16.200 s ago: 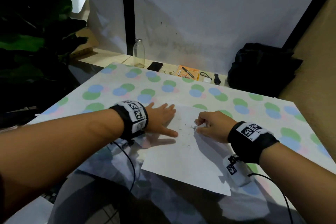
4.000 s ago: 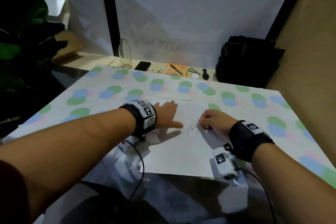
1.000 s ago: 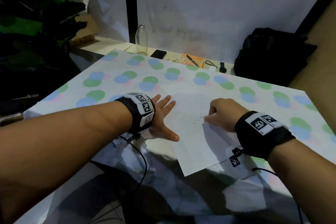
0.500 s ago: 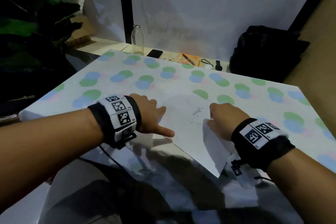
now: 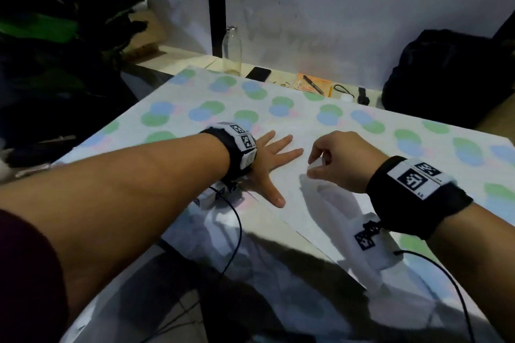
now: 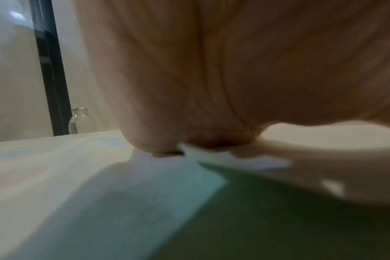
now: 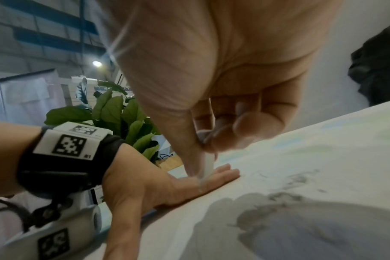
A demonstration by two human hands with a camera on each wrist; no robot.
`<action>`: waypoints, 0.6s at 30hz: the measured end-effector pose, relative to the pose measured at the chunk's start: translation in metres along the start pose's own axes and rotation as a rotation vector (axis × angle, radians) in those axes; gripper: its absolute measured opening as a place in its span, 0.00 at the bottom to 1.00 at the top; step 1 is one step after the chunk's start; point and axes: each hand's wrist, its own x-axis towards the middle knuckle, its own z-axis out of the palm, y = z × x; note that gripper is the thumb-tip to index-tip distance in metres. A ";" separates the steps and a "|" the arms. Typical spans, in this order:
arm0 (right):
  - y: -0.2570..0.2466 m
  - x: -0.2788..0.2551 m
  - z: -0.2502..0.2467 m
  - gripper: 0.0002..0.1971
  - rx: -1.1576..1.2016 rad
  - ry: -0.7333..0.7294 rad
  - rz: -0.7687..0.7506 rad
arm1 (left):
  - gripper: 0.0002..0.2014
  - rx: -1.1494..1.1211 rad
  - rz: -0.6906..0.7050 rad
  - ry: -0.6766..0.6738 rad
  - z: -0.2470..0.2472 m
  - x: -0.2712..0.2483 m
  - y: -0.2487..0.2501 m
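Note:
A white sheet of paper (image 5: 306, 203) lies on the dotted tablecloth, with faint pencil scribbles (image 7: 296, 179) on it. My left hand (image 5: 270, 159) lies flat on the sheet's left part, fingers spread and straight; the right wrist view shows that left hand (image 7: 167, 186) pressing the paper (image 7: 301, 202) down. My right hand (image 5: 313, 167) hovers just above the sheet, fingers curled. Its thumb and fingers pinch a small white eraser (image 7: 208, 163), whose tip points down towards the paper. In the left wrist view my palm (image 6: 234, 70) fills the frame above the blurred sheet (image 6: 145, 176).
A clear glass bottle (image 5: 232, 50), a black phone (image 5: 258, 73), an orange packet with a pen (image 5: 312, 83) and small cords line the far edge. A black bag (image 5: 446, 75) sits at the back right. A dark leafy plant (image 5: 55, 22) stands left. The table's near edge is close.
My left hand has gone from curled with the index finger out to flat with fingers spread. My right hand has lifted slightly off the paper, still pinching the eraser.

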 end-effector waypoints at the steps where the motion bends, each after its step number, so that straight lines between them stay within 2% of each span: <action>1: -0.003 0.006 -0.002 0.07 -0.004 -0.010 -0.015 | 0.70 -0.003 -0.005 0.008 0.001 0.002 0.001; 5: -0.017 0.021 0.002 0.05 0.072 -0.098 -0.028 | 0.71 0.016 -0.014 0.003 0.000 0.002 0.002; 7: -0.018 0.023 0.012 0.05 0.023 -0.111 -0.035 | 0.71 0.017 -0.001 0.012 0.003 0.006 0.000; 13: -0.007 0.032 0.026 0.05 0.013 -0.095 0.028 | 0.62 -0.057 0.007 -0.020 -0.005 0.005 -0.002; 18: -0.005 0.048 0.027 0.08 -0.018 -0.024 0.089 | 0.62 -0.036 0.006 -0.015 -0.003 0.005 -0.001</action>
